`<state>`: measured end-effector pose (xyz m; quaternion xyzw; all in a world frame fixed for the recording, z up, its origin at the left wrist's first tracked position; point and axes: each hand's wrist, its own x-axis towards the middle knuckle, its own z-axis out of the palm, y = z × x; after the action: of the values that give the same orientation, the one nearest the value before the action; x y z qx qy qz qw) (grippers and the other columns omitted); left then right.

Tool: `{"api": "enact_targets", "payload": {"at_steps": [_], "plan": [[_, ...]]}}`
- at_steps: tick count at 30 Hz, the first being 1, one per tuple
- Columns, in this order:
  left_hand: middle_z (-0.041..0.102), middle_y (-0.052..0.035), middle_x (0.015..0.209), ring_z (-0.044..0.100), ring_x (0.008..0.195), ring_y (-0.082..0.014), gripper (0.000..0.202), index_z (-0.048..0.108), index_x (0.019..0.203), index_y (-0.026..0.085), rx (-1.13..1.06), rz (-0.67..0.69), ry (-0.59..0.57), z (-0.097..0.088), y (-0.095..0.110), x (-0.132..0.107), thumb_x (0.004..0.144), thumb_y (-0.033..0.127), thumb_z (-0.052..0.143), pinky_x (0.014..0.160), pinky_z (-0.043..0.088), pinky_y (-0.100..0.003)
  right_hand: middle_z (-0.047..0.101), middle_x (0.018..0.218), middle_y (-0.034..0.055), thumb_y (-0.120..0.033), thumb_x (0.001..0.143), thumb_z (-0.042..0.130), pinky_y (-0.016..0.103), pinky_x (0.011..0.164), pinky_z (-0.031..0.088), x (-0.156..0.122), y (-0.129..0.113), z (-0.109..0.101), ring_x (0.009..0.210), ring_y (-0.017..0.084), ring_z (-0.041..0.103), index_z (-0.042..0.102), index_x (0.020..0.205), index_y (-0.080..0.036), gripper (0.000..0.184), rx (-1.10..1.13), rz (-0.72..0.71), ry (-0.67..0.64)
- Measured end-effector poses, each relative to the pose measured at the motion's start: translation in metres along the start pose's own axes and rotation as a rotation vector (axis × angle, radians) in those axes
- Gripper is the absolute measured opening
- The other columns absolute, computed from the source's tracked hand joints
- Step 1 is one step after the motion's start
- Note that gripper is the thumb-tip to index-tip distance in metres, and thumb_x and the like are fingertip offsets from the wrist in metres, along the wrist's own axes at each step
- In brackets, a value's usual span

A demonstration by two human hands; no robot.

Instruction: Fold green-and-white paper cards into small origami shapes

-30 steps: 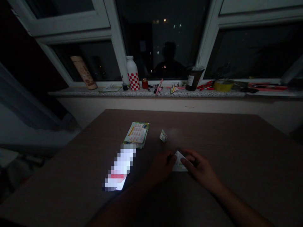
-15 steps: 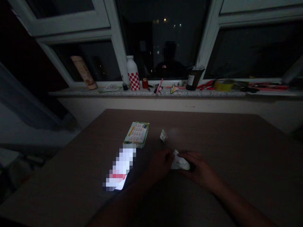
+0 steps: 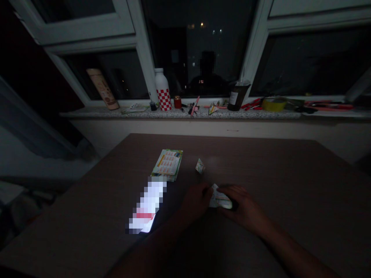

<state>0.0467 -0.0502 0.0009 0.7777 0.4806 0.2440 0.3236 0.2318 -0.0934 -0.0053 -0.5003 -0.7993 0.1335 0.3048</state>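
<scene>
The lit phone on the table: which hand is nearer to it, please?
Left: the left hand is right of the phone; the right hand is farther right.

A checkered bottle (image 3: 163,90) and red jar (image 3: 177,102) stand on the windowsill (image 3: 174,115).

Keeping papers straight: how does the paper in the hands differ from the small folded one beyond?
The held paper looks larger than the folded paper. The held paper is between the left hand and right hand; the folded paper sits untouched on the table. Both look pale, patterned.
</scene>
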Motion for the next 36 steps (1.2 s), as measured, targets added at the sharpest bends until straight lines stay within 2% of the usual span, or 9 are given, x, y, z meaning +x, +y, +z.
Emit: {"api": "enact_targets", "payload": {"at_steps": [11,15,19,23,26,29,33,36], "plan": [[0.062,-0.0021,0.071,0.055,0.064,-0.0145,0.033,0.062,0.08,0.015,0.061,0.033,0.005,-0.001,-0.001,0.001,0.09,0.036,0.039,0.057,0.036,-0.024,0.067,0.102,0.007,-0.027,0.075,0.066,0.039,0.087,0.044,0.002,-0.003,-0.003,0.096,0.023,0.06,0.06,0.111,-0.022,0.036,-0.005,-0.019,0.0],[0.065,-0.0032,0.079,0.058,0.07,-0.0165,0.028,0.063,0.089,0.017,0.155,0.038,-0.027,-0.003,0.0,-0.001,0.089,0.035,0.041,0.061,0.038,-0.025,0.068,0.098,0.0066,-0.028,0.078,0.065,0.038,0.086,0.044,0.002,-0.005,-0.006,0.093,0.022,0.06,0.063,0.104,-0.021,0.028,-0.013,-0.02,-0.016],[0.063,-0.0041,0.085,0.056,0.076,-0.0183,0.028,0.061,0.089,0.018,0.289,0.128,-0.04,-0.011,0.002,-0.007,0.085,0.042,0.048,0.067,0.039,-0.027,0.069,0.091,0.0055,-0.028,0.079,0.063,0.039,0.083,0.043,0.002,-0.005,-0.009,0.087,0.022,0.061,0.065,0.1,-0.022,0.021,-0.07,-0.021,-0.071],[0.058,-0.0049,0.094,0.054,0.087,-0.0204,0.037,0.06,0.095,0.019,0.35,0.274,-0.091,-0.017,0.003,-0.011,0.075,0.05,0.06,0.075,0.041,-0.029,0.068,0.089,0.0052,-0.028,0.08,0.061,0.039,0.083,0.041,0.003,-0.006,-0.01,0.087,0.023,0.06,0.066,0.096,-0.023,0.018,-0.132,-0.007,-0.119],[0.058,-0.0052,0.094,0.053,0.09,-0.0209,0.029,0.062,0.091,0.018,0.406,0.366,-0.177,-0.018,0.003,-0.011,0.078,0.043,0.06,0.078,0.041,-0.03,0.067,0.086,0.0048,-0.029,0.081,0.06,0.039,0.084,0.04,0.003,-0.007,-0.013,0.088,0.023,0.058,0.066,0.095,-0.024,0.017,-0.158,0.004,-0.163],[0.058,-0.0048,0.09,0.054,0.087,-0.0199,0.021,0.063,0.087,0.018,0.449,0.394,-0.238,-0.017,0.004,-0.009,0.083,0.037,0.055,0.077,0.041,-0.029,0.065,0.091,0.0047,-0.033,0.078,0.064,0.039,0.085,0.039,0.002,-0.006,-0.017,0.091,0.024,0.057,0.067,0.096,-0.026,0.02,-0.188,0.004,-0.195],[0.059,-0.0051,0.088,0.055,0.085,-0.0193,0.019,0.063,0.086,0.017,0.466,0.392,-0.236,-0.019,0.008,-0.01,0.085,0.031,0.052,0.076,0.04,-0.029,0.062,0.096,0.0049,-0.038,0.079,0.063,0.039,0.085,0.04,0.001,-0.003,-0.021,0.095,0.025,0.056,0.068,0.096,-0.029,0.02,-0.193,-0.015,-0.217],[0.059,-0.0052,0.088,0.055,0.085,-0.019,0.014,0.063,0.084,0.017,0.46,0.38,-0.229,-0.019,0.009,-0.011,0.083,0.025,0.051,0.076,0.04,-0.029,0.063,0.092,0.0045,-0.033,0.084,0.058,0.038,0.085,0.041,0.001,0.001,-0.021,0.092,0.023,0.057,0.069,0.092,-0.028,0.015,-0.162,-0.031,-0.228]]}}
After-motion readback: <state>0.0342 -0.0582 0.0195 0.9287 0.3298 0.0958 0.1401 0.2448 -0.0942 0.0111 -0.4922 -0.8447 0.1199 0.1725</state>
